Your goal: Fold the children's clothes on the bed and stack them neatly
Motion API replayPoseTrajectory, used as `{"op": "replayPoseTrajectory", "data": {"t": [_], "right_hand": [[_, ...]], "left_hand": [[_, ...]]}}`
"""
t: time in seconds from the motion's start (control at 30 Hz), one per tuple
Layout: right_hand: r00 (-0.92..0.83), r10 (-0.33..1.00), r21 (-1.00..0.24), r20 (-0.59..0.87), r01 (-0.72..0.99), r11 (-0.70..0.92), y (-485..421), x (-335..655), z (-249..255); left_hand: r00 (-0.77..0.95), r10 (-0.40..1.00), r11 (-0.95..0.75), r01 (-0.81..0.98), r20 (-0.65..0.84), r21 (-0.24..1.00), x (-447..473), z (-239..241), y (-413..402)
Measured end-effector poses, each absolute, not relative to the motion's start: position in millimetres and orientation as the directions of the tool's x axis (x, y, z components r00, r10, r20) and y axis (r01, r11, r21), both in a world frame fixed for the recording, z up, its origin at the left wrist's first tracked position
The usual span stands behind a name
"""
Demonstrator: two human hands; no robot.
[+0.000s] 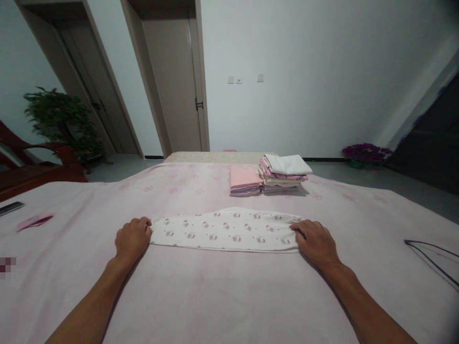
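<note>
A long white cloth (pixel 218 233), printed with small cartoon figures, lies folded lengthwise on the pink bedspread (pixel 201 296). Whether it is a pair of trousers or another garment I cannot tell. At its left end, my left hand (pixel 133 239) is closed with the edge pinched under the fingers. The opposite end is gripped by my right hand (pixel 317 242), and the fabric puckers a little there. Between the hands the cloth lies fairly flat, its far edge bulging slightly in the middle.
Beyond the cloth stand a stack of pink and lilac folded clothes (pixel 245 181) and a taller stack topped with white (pixel 287 165). A pink strip (pixel 34 221) and a phone-like dark object (pixel 11 208) lie left. A thin black loop (pixel 430 258) lies right.
</note>
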State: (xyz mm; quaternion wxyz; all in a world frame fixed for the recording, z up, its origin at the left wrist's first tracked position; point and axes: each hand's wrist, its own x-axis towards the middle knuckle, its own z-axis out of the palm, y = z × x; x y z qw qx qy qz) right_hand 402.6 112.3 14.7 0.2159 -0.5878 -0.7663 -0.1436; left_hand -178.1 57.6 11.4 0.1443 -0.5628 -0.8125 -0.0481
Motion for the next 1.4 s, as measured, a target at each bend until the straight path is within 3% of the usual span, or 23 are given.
{"op": "replayPoseTrajectory", "data": {"t": [0.1,0.2,0.3,0.4,0.63,0.87,1.13,1.4], "right_hand": [[-0.171,0.822,-0.049,0.543,0.971,0.234,115,396,29],[-0.183,0.799,-0.016,0.573,0.972,0.234,126,385,41],[-0.262,0.794,0.066,0.549,0.960,0.271,139,375,38],[-0.317,0.811,0.132,0.492,0.948,0.291,146,370,20],[-0.306,0.866,0.120,0.396,0.952,0.281,138,373,-8],[-0.318,0.841,0.091,0.437,0.946,0.311,136,374,-5],[-0.310,0.830,0.046,0.462,0.944,0.327,133,375,-5],[-0.299,0.856,0.032,0.421,0.948,0.316,132,373,-2]], "left_hand": [[-0.285,0.876,0.332,0.942,0.388,-0.058,-169,16,58],[-0.119,0.860,0.110,0.993,0.497,0.046,-147,21,71],[0.045,0.866,-0.157,0.970,0.498,0.184,-105,26,92],[0.141,0.882,-0.275,0.929,0.450,0.249,-50,32,117],[0.175,0.945,-0.216,0.968,0.276,0.127,37,41,163],[0.214,0.919,-0.269,0.954,0.332,0.131,45,38,155],[0.365,0.819,-0.483,0.855,0.442,0.190,43,22,114],[0.157,0.980,-0.189,0.928,0.122,0.320,58,44,123]]}}
